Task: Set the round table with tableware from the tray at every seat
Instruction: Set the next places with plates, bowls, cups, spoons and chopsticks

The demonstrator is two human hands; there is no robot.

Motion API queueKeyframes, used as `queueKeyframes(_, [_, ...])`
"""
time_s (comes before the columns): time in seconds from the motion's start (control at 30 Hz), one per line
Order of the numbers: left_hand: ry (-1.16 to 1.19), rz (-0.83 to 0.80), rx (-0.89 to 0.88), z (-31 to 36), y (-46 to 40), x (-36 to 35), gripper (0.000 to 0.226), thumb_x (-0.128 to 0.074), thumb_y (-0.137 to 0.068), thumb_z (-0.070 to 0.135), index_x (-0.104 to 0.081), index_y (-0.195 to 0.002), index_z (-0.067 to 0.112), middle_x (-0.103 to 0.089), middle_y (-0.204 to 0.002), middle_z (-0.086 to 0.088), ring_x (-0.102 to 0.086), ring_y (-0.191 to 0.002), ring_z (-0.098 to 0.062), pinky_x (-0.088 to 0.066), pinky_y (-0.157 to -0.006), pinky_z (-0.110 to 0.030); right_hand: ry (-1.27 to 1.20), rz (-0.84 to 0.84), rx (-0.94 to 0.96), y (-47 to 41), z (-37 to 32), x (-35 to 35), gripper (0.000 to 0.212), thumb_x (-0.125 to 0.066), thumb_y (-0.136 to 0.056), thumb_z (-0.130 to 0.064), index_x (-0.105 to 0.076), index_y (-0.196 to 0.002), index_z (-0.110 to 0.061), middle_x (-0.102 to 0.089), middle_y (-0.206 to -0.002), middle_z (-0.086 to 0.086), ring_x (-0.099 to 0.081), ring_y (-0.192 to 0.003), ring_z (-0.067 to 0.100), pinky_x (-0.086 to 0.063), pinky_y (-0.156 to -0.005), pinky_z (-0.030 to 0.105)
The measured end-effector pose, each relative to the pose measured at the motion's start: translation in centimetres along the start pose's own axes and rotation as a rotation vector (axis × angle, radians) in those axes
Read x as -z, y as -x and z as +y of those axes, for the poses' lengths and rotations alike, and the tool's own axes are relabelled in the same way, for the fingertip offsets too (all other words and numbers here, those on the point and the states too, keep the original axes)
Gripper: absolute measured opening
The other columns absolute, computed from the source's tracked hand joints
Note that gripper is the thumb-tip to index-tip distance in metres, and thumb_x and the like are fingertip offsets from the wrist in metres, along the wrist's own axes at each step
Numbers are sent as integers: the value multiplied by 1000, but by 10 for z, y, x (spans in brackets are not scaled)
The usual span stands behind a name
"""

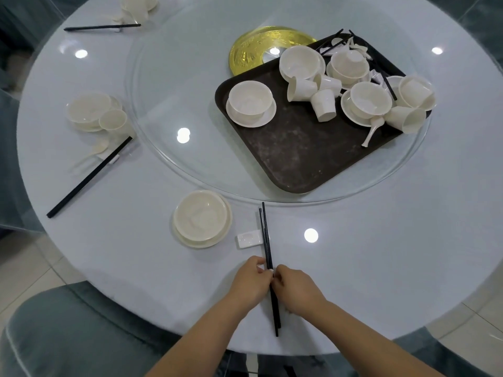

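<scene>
A pair of black chopsticks (266, 235) lies at the near seat, its tips on a white chopstick rest (248, 238). My left hand (249, 282) and my right hand (296, 289) pinch the chopsticks from either side near their middle. Left of the rest, a cream bowl sits on a plate (202, 219). The dark tray (299, 156) stands on the glass turntable and holds several bowls on saucers, cups (324, 104), a spoon (371, 133) and more chopsticks.
Two other seats are laid: one at the left with bowl, cup (113, 119), spoon and chopsticks (89, 176), one at the far left (102, 27). A gold disc (253, 50) lies under the tray's far corner. A grey chair (81, 336) stands near left.
</scene>
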State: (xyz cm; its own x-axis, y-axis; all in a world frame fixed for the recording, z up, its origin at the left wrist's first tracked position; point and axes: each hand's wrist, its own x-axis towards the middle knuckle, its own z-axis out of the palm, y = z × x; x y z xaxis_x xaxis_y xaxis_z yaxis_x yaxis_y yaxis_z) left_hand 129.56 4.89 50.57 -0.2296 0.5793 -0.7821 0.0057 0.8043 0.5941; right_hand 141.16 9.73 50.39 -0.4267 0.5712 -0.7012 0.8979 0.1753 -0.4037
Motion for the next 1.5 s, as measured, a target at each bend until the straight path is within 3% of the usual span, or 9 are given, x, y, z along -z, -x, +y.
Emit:
queueKeyframes(0.2, [-20,21,30,5,-10,0,16,-57,-92,15,-59,-107,12,-68,-102,-8,-66,-96,-25,-53,-93,-43,49,9,17,-4,2,1,22,-34,-101,-29,-42,-85,-16,-53,-76,-1,-51,-67,21,-37,-59,31])
queueKeyframes(0.3, [-67,1,26,3,-15,0,7,-59,-91,14,-58,-86,9,-63,-87,-12,-59,-78,-24,-54,-90,-49,63,6,35,-3,3,3,21,-32,-101,-28,-44,-88,-17,-54,-78,-1,-51,-70,20,-34,-57,31])
queueKeyframes(0.4, [-67,13,40,-1,-14,0,10,-59,-92,14,-55,-85,8,-61,-82,-15,-57,-73,-26,-55,-85,-52,74,13,50,-5,4,2,20,-34,-101,-29,-45,-88,-17,-55,-79,-1,-50,-70,20,-33,-54,29])
queueKeyframes(0.63, [-70,179,-162,9,0,29,9,-65,-90,25,-63,-93,16,-67,-83,-4,-66,-82,-24,-55,-81,-38,92,73,63,-8,6,4,23,-39,-101,-31,-45,-83,-18,-51,-74,-5,-50,-69,18,-32,-54,27])
queueKeyframes(0.73, [-113,221,-311,22,5,42,7,-68,-88,31,-66,-92,25,-62,-76,10,-58,-67,1,-43,-63,-10,-204,185,30,-5,-3,16,36,-39,-101,-38,-55,-81,-11,-61,-67,0,-58,-59,19,-47,-55,30])
queueKeyframes(0.9, [-171,320,-560,43,17,50,14,-70,-86,22,-67,-87,35,-64,-86,12,-58,-79,2,-42,-70,-7,-995,45,-82,4,-30,61,46,-47,-98,-44,-67,-76,-9,-66,-64,11,-59,-48,20,-45,-45,25])
queueKeyframes(1.1, [-236,393,-756,53,21,43,23,-64,-85,6,-75,-91,25,-56,-92,17,-55,-87,1,-40,-73,-8,-1126,-254,134,13,-37,84,38,-57,-91,-48,-67,-72,-17,-63,-70,13,-54,-51,20,-39,-45,25])
queueKeyframes(1.3, [-234,381,-747,43,14,34,30,-63,-87,4,-71,-110,23,-49,-109,13,-53,-89,10,-38,-79,0,-949,-161,109,9,-21,68,33,-58,-94,-43,-65,-78,-16,-65,-67,11,-54,-49,20,-39,-46,25])
queueKeyframes(1.5, [-284,242,-258,12,1,19,11,-60,-92,29,-58,-102,27,-58,-94,11,-54,-75,1,-35,-59,-9,-445,34,-8,-1,8,38,41,-57,-94,-45,-57,-78,-7,-63,-61,6,-59,-44,14,-51,-46,25])
